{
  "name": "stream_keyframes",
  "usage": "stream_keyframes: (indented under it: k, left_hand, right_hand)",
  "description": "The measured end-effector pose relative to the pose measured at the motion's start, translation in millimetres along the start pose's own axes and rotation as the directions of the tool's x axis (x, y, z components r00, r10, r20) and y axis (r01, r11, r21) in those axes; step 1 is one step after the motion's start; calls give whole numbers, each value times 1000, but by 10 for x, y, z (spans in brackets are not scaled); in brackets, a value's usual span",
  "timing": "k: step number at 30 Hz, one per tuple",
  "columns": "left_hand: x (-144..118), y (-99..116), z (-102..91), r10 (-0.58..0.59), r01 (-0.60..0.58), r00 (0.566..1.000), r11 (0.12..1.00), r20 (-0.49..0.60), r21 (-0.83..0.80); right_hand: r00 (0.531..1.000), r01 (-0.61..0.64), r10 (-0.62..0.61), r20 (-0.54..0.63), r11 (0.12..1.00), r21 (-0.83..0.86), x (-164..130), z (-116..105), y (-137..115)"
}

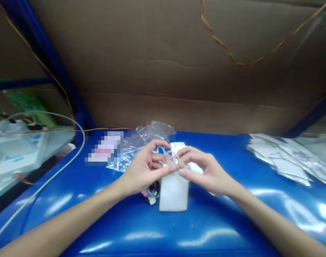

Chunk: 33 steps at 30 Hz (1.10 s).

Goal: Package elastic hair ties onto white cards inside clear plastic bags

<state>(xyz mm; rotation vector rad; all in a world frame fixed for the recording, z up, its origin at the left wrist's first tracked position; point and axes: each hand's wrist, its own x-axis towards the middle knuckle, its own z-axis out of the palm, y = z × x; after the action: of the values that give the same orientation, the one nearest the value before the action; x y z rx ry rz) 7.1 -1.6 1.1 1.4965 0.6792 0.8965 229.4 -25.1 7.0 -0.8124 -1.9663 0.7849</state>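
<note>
My left hand (145,166) and my right hand (206,171) meet at the middle of the table, with fingertips closed around a small bundle with a thin yellowish loop (173,154). Blur hides whether the loop is a wire or a band. Directly beneath my fingers lies a flat white rectangular piece (174,194). Beside it, partly covered by my left hand, rests a clump of coloured wires with a pale connector (152,200). Behind my hands another white piece (178,145) shows in part.
Clear plastic bags (154,130) lie behind my left hand, near a pixelated pink-white item (105,148). A pile of white flat packets (289,160) sits at the right on the blue table surface (120,228). A white cable (53,175) crosses the left side; cardboard (163,64) stands behind.
</note>
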Motion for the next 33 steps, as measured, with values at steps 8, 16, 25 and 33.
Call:
stream_keyframes:
  k: [8,16,25,33]
  left_hand:
    - [24,-5,-18,-71,72,997,995,6,-71]
    - [0,24,89,-169,169,985,986,38,4]
    - [-9,64,71,-224,224,975,973,-11,63]
    - [-26,70,71,-185,188,982,976,-36,106]
  right_hand:
    - [997,24,-21,69,999,-31,-9,-42,0]
    - [983,-7,-4,185,998,58,17,-59,-71]
    - [992,-62,81,-93,980,191,-15,-41,36]
    - [998,-32,38,-42,990,140,-4,-26,8]
